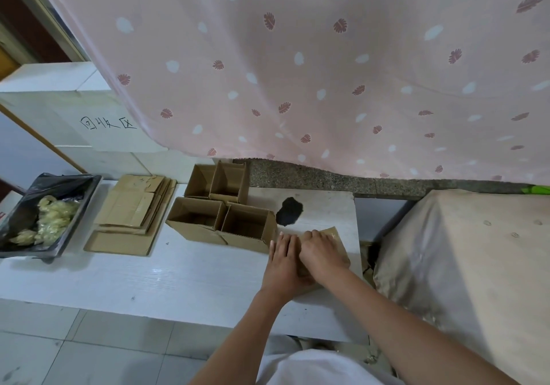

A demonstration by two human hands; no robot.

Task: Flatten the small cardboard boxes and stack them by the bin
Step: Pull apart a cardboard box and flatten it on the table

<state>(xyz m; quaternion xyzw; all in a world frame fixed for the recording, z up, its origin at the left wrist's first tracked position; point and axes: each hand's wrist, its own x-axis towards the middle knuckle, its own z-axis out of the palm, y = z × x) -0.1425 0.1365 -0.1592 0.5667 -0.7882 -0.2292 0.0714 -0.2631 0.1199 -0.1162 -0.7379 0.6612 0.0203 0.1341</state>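
Observation:
A flattened cardboard box (334,237) lies on the right part of the white table (166,277), mostly covered by my hands. My left hand (282,261) presses on it with straight fingers. My right hand (321,252) lies beside it, palm down on the same cardboard. Several open small boxes (221,206) stand upright just left of my hands. A stack of flattened boxes (131,215) lies next to the black-lined bin (44,212) at the table's left end.
A pink leaf-print curtain (297,72) hangs behind the table. White foam boxes (74,116) with handwriting stand at the back left. A cloth-covered block (470,265) stands right of the table. A dark patch (290,210) marks the tabletop.

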